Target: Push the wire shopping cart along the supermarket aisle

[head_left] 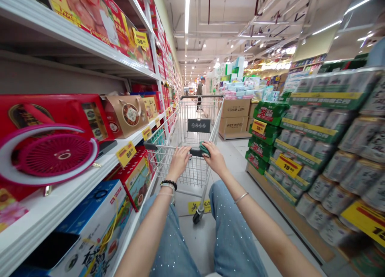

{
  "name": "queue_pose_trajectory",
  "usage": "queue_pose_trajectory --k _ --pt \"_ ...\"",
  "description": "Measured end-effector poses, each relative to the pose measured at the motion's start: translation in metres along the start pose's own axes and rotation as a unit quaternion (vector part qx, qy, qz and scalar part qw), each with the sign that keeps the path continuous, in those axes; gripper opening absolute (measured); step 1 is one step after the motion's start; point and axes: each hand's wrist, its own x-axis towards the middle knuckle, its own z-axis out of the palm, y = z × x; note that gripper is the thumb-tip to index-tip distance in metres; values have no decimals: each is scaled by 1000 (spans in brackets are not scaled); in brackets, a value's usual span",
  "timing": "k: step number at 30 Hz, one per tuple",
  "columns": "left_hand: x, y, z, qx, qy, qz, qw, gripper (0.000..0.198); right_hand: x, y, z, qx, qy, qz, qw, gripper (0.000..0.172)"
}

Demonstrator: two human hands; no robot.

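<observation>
A wire shopping cart [192, 174] stands in the aisle in front of me, with a grey plate [199, 125] inside its basket and a dark bar at its far end. My left hand [179, 158] has its fingers curled over the cart's near rail [164, 148], left of the dark grip piece [196, 152]. At the right end of that piece, my right hand [214, 157] is closed around a folded green cloth [204, 148], which is pressed against the cart's near corner. Fingers partly cover the cloth.
Shelves on the left hold gift boxes [128, 114] and a pink fan [57, 154]. Stacked cans [313, 116] and green packs [267, 112] line the right. Wet-wipe cartons [234, 112] stand ahead; a person [200, 92] is farther down. A cart wheel [197, 217] is near my knees.
</observation>
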Motion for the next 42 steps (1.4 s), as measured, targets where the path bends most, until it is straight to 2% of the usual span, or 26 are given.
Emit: queue_pose_trajectory --k 3,8,12,14,16,19,22,24,28,30,32,34,39,42 --pt "11 -1 8 -29 18 11 999 29 1 -10 7 -24 -12 -8 1000 59" --pt "18 4 17 -52 37 14 998 36 0 -25 17 -58 -52 -66 995 67" --pt "13 -1 13 -31 26 29 999 31 -12 -3 -9 -66 -54 -93 992 69" --pt "10 -2 13 -24 37 31 999 30 -18 11 -24 -65 -30 -54 996 72" --pt "8 0 17 -29 49 26 998 33 -21 18 -28 -62 -3 -4 998 73" --pt "9 9 25 -44 43 14 998 46 -15 9 -10 -61 7 5 998 71" --pt "11 15 26 -50 29 11 998 60 -6 -7 15 -65 -7 -34 997 69" --pt "10 14 22 -44 19 19 999 63 -5 -9 19 -66 -25 -64 995 66" --pt "5 6 10 -7 21 11 1000 59 -16 11 -10 -73 -45 -98 992 63" --pt "3 4 9 -2 34 -1 999 59 -19 21 -26 -79 -20 -58 995 67" --pt "3 6 12 -8 46 -7 999 60 -18 23 -31 -79 16 -3 997 71" --pt "3 9 17 -15 53 -8 998 60 -14 18 -22 -76 37 16 996 71" --pt "0 17 20 -13 55 -7 998 62 -17 3 20 -93 19 -64 993 59" --pt "-4 19 18 -11 58 -17 998 61 -30 12 28 -105 14 -90 990 55"
